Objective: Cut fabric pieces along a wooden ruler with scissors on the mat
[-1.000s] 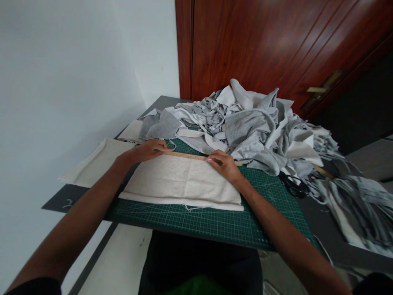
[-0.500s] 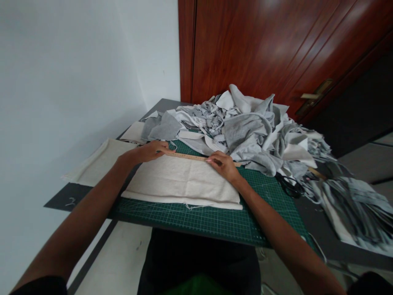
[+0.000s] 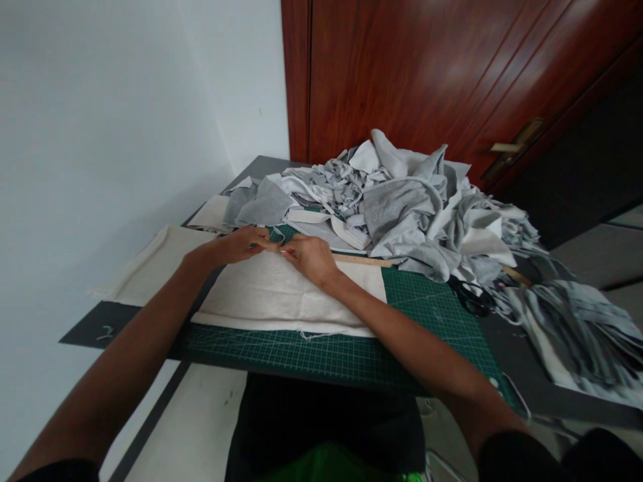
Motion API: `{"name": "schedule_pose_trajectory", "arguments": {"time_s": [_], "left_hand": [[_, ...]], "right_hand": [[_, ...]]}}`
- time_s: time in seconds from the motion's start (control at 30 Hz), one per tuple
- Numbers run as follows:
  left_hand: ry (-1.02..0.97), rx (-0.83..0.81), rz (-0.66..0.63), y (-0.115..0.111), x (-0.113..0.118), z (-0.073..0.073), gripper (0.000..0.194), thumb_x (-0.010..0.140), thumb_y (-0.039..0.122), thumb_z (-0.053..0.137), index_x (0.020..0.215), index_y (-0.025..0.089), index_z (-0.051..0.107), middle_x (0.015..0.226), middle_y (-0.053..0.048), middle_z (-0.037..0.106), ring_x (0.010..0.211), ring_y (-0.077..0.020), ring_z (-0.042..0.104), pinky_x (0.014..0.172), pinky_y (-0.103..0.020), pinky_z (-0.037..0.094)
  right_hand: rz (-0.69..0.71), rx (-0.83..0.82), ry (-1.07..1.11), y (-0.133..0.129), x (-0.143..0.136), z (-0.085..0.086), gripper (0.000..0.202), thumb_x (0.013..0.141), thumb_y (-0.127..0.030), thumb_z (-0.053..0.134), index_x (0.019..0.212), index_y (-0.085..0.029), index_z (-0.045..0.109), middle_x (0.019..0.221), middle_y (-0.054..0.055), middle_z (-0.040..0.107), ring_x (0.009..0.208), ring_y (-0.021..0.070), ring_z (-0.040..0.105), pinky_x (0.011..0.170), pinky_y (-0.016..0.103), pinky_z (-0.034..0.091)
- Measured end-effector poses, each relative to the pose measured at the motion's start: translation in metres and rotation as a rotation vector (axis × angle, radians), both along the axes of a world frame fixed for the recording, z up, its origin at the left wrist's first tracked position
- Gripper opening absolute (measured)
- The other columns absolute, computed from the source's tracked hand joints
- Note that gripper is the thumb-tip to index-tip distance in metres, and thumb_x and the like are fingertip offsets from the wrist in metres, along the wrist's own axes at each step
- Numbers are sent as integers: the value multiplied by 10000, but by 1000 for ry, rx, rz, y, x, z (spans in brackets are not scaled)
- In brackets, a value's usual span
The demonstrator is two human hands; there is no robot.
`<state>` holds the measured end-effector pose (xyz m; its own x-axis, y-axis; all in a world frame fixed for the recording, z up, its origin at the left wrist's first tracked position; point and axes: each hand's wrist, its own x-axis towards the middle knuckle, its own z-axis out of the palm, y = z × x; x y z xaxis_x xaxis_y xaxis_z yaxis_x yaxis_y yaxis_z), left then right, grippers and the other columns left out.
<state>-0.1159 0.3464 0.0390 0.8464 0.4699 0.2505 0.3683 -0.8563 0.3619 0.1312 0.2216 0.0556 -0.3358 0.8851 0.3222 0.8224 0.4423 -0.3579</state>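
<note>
A folded piece of cream cloth (image 3: 281, 291) lies on the green cutting mat (image 3: 416, 301). Along its far edge runs a wooden ruler (image 3: 359, 259). My left hand (image 3: 246, 245) grips the ruler near its left end, fingers bent and thumb low. Close beside it, my right hand (image 3: 309, 258) is closed in a pinch at the ruler's near edge, over the cloth. Whatever sits between its fingertips is too small to name. Part of the ruler is hidden behind my right hand. A loose thread (image 3: 311, 336) trails from the cloth's near edge.
Behind the mat rises a heap of grey and white cloth scraps (image 3: 402, 201). Another cream cloth (image 3: 151, 264) lies at the left. Black-handled scissors (image 3: 472, 298) rest at the right, near a stack of grey cloth strips (image 3: 577, 335). A wooden door (image 3: 422, 80) stands behind.
My right hand has slid left along the ruler, from its middle to right beside my left hand. My left hand keeps its place on the ruler. The view has shifted slightly.
</note>
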Motion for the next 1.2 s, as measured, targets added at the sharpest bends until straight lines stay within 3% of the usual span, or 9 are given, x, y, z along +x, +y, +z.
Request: {"name": "schedule_pose_trajectory", "arguments": {"time_s": [0.23, 0.47, 0.6, 0.7, 0.83, 0.9, 1.0, 1.1, 1.2], "left_hand": [[26, -51, -81, 8, -4, -6, 271, 1027, 217, 562, 790, 183, 689, 864, -38, 673, 868, -179, 618, 840, -258, 455], [27, -93, -85, 5, -4, -1, 281, 1051, 251, 567, 794, 185, 660, 843, -30, 665, 863, -178, 603, 846, -272, 461], [38, -98, -77, 3, -3, 2, 287, 1060, 262, 561, 810, 165, 662, 847, -38, 669, 856, -172, 584, 838, -278, 456], [45, -89, -70, 1, -2, 4, 264, 1041, 225, 569, 805, 156, 664, 854, -41, 670, 863, -168, 583, 840, -280, 449], [55, -75, -66, 0, -1, 4, 189, 1008, 154, 582, 863, 144, 703, 873, -30, 673, 884, -159, 591, 845, -272, 439], [58, -67, -60, 0, -1, 4, 177, 1002, 151, 600, 869, 140, 717, 877, -28, 684, 883, -154, 583, 835, -265, 431], [69, -58, -53, 0, -2, 4, 214, 1029, 197, 610, 879, 136, 751, 875, -24, 691, 864, -145, 574, 823, -252, 421], [76, -47, -39, -2, -2, 4, 266, 1062, 245, 576, 1060, 143, 822, 899, -24, 685, 859, -146, 595, 834, -248, 420], [95, -35, -25, -3, -3, 5, 354, 1066, 259, 551, 1295, 191, 812, 908, -18, 666, 841, -151, 605, 823, -244, 424]], "right_hand": [[-7, -118, -171, 15, -50, 11, 264, 1125, -229, 552, 1186, -188, 806, 1286, 137, 816, 1167, 272, 774, 965, 352, 576], [-63, -135, -231, 13, -60, 1, 360, 1160, -185, 420, 1224, -153, 773, 1305, 161, 800, 1159, 266, 786, 966, 388, 612], [-93, -144, -248, 13, -65, -5, 247, 1136, -316, 610, 1266, -158, 748, 1274, 103, 793, 1117, 236, 778, 982, 445, 639], [-97, -143, -250, 14, -67, -8, 307, 1078, -396, 726, 1288, -172, 735, 1273, 83, 776, 1103, 236, 768, 975, 471, 651], [-57, -120, -227, 16, -64, -10, 253, 1148, -218, 539, 1260, -145, 755, 1263, 142, 786, 1086, 240, 781, 938, 397, 626], [10, -97, -203, 17, -58, -10, 322, 1153, -163, 462, 1221, -148, 776, 1285, 162, 784, 1077, 248, 786, 912, 364, 600], [162, -40, -142, 16, -37, -11, 241, 1141, -239, 559, 1192, -216, 793, 1318, 90, 778, 1078, 229, 772, 921, 334, 567], [280, 41, -54, 13, 3, -19, 145, 1100, -297, 680, 1173, -266, 802, 1240, 36, 786, 1139, 205, 733, 1013, 315, 522], [259, 134, 57, 12, 58, -30, 175, 1109, -299, 657, 1149, -221, 808, 1138, 100, 777, 1102, 243, 706, 1004, 378, 517]]}}
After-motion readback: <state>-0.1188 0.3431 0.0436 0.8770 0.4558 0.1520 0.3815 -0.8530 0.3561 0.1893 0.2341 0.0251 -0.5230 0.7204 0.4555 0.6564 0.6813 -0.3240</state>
